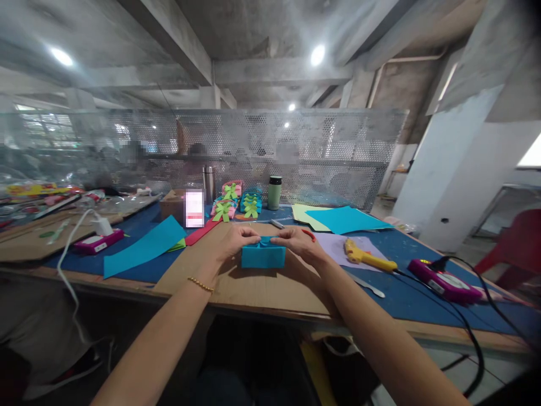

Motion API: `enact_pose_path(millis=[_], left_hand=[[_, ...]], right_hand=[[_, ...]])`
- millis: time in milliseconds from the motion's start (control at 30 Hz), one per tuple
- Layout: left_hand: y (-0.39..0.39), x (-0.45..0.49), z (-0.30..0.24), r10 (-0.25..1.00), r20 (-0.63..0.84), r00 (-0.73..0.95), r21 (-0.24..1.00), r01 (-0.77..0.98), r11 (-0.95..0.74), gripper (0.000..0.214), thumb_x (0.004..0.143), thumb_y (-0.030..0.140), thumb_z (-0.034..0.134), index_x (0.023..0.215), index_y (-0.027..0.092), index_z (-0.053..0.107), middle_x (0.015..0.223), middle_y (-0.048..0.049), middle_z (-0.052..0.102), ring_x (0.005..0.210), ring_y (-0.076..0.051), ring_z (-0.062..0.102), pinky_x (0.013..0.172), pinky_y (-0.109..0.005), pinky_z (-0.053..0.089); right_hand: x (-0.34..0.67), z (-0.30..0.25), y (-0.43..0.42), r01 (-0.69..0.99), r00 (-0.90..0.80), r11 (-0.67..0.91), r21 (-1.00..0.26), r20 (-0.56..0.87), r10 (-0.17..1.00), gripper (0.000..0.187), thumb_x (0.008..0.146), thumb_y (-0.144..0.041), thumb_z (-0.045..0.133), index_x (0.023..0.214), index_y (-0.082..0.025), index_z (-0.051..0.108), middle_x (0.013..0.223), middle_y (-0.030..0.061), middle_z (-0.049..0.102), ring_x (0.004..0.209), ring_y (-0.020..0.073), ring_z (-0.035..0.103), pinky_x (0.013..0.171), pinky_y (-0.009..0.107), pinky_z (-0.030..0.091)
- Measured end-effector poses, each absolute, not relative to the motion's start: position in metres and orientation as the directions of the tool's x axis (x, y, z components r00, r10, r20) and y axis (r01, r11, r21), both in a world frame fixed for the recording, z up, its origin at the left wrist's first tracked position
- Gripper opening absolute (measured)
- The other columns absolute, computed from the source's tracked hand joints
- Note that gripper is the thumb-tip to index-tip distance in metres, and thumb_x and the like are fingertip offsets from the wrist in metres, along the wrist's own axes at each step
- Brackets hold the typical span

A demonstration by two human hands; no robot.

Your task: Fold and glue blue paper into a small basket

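Note:
Between my two hands is a small blue paper box [262, 257], raised a little over a brown cardboard sheet [291, 290] and casting a shadow on it. My left hand [239, 241] pinches the box's upper left corner. At the upper right corner, the fingers of my right hand [301, 243] are closed on its edge. Folded blue paper shows at the top, between the fingertips. Just beyond my right hand lie a silver pen-like item [277, 224] and something with red handles [309, 234], partly hidden by that hand.
A yellow glue gun [367, 256] lies on lilac paper [327, 246] at right, near a white spatula-like tool [368, 286] and a purple power strip [443, 282]. Blue sheets [146, 248] lie left. Green-bowed boxes [251, 204], a green tumbler [274, 193] and a steel flask [208, 183] stand behind.

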State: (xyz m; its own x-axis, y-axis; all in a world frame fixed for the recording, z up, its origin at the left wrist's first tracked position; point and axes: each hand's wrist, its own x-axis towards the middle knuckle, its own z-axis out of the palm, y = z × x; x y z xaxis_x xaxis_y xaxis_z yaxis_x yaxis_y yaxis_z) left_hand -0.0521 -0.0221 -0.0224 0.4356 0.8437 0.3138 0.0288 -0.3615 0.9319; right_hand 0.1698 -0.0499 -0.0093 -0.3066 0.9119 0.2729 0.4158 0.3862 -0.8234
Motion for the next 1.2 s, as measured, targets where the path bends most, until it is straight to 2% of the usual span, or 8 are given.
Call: enact_pose_path(millis=[167, 300, 433, 567, 767, 867, 1067, 1200], left_hand=[[-0.018, -0.052, -0.023, 0.816, 0.329, 0.476, 0.907, 0.082, -0.414, 0.033, 0.068, 0.044, 0.078, 0.078, 0.013, 0.076, 0.073, -0.0052, 0.068, 0.066, -0.015, 0.055, 0.06, -0.026, 0.04], [-0.018, -0.048, -0.025, 0.784, 0.347, 0.515, 0.878, 0.116, -0.465, 0.031, 0.069, 0.043, 0.077, 0.073, 0.013, 0.075, 0.07, -0.0048, 0.068, 0.066, -0.016, 0.056, 0.06, -0.026, 0.041], [-0.02, -0.046, -0.027, 0.784, 0.35, 0.512, 0.874, 0.122, -0.47, 0.03, 0.07, 0.042, 0.076, 0.077, 0.013, 0.075, 0.072, -0.0049, 0.069, 0.068, -0.016, 0.059, 0.061, -0.026, 0.042], [-0.022, -0.047, -0.028, 0.782, 0.265, 0.565, 0.906, 0.132, -0.402, 0.031, 0.071, 0.041, 0.076, 0.086, 0.013, 0.076, 0.077, -0.005, 0.071, 0.068, -0.015, 0.059, 0.06, -0.025, 0.042], [-0.026, -0.048, -0.029, 0.776, 0.252, 0.578, 0.93, 0.077, -0.359, 0.033, 0.074, 0.046, 0.074, 0.073, 0.013, 0.071, 0.062, 0.0, 0.061, 0.056, -0.011, 0.05, 0.052, -0.023, 0.033], [-0.026, -0.051, -0.025, 0.758, 0.274, 0.592, 0.911, 0.092, -0.402, 0.032, 0.075, 0.046, 0.073, 0.075, 0.014, 0.073, 0.064, 0.0001, 0.062, 0.058, -0.012, 0.05, 0.054, -0.024, 0.034], [-0.027, -0.057, -0.012, 0.756, 0.279, 0.593, 0.896, 0.122, -0.426, 0.033, 0.075, 0.046, 0.075, 0.085, 0.015, 0.078, 0.078, -0.0052, 0.072, 0.067, -0.016, 0.059, 0.061, -0.026, 0.042], [-0.02, -0.06, -0.016, 0.779, 0.313, 0.544, 0.916, 0.043, -0.398, 0.036, 0.073, 0.047, 0.078, 0.09, 0.015, 0.079, 0.085, -0.0077, 0.075, 0.071, -0.017, 0.061, 0.066, -0.028, 0.046]], right_hand=[[0.167, -0.006, -0.055, 0.408, -0.316, 0.358, -0.84, 0.238, 0.918, 0.029, 0.078, -0.046, 0.07, 0.074, -0.017, 0.073, 0.071, 0.0004, 0.065, 0.067, 0.0144, 0.053, 0.065, 0.027, 0.04], [0.165, -0.009, -0.053, 0.45, -0.371, 0.368, -0.814, 0.204, 0.906, 0.03, 0.078, -0.044, 0.069, 0.077, -0.014, 0.074, 0.066, 0.0005, 0.064, 0.061, 0.0122, 0.051, 0.059, 0.025, 0.037], [0.165, -0.014, -0.047, 0.486, -0.426, 0.451, -0.748, 0.248, 0.87, 0.036, 0.078, -0.048, 0.067, 0.072, -0.013, 0.071, 0.062, -0.0007, 0.06, 0.056, 0.0104, 0.048, 0.053, 0.023, 0.034], [0.163, -0.012, -0.046, 0.501, -0.439, 0.518, -0.693, 0.312, 0.843, 0.035, 0.078, -0.048, 0.069, 0.069, -0.015, 0.069, 0.064, -0.0003, 0.062, 0.061, 0.0118, 0.051, 0.057, 0.024, 0.037], [0.16, -0.009, -0.051, 0.515, -0.452, 0.581, -0.63, 0.376, 0.809, 0.031, 0.081, -0.045, 0.068, 0.071, -0.015, 0.068, 0.069, 0.0009, 0.064, 0.066, 0.0129, 0.053, 0.061, 0.024, 0.038], [0.159, -0.008, -0.053, 0.497, -0.462, 0.59, -0.636, 0.381, 0.8, 0.036, 0.083, -0.047, 0.065, 0.069, -0.014, 0.066, 0.065, -0.0003, 0.06, 0.062, 0.0113, 0.048, 0.057, 0.024, 0.035], [0.16, 0.0, -0.06, 0.463, -0.383, 0.54, -0.703, 0.391, 0.837, 0.049, 0.083, -0.054, 0.062, 0.054, -0.017, 0.048, 0.055, -0.0053, 0.036, 0.053, 0.0072, 0.03, 0.051, 0.025, 0.021], [0.161, 0.005, -0.065, 0.433, -0.368, 0.495, -0.753, 0.353, 0.86, 0.051, 0.081, -0.057, 0.064, 0.054, -0.017, 0.049, 0.053, -0.0053, 0.04, 0.051, 0.0067, 0.031, 0.05, 0.024, 0.023]])
